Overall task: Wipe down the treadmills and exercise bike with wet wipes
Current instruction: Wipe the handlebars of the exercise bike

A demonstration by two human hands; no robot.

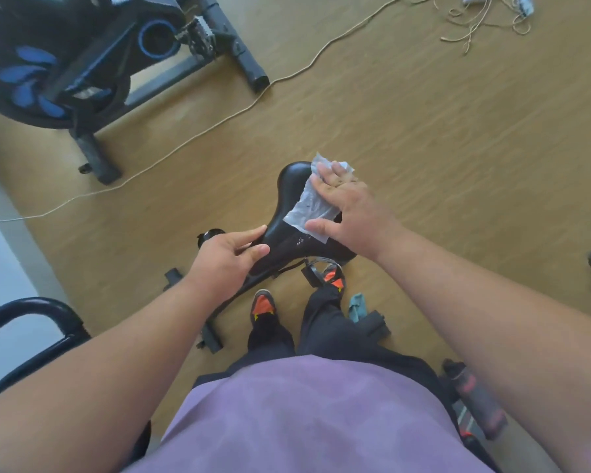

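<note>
Black and glossy, the saddle (289, 199) stands above the floor (423, 131) just ahead of me with its long axis running away toward its rounded far end, my right hand (342, 203) spread flat on the wet wipe (307, 203) there, my left hand (229, 254) gripping the near edge.

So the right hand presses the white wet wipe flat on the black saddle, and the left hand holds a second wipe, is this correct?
Not quite. In the head view the left hand holds no wipe; it grips the edge of the black saddle. The right hand does press the white wet wipe flat on it.
</note>
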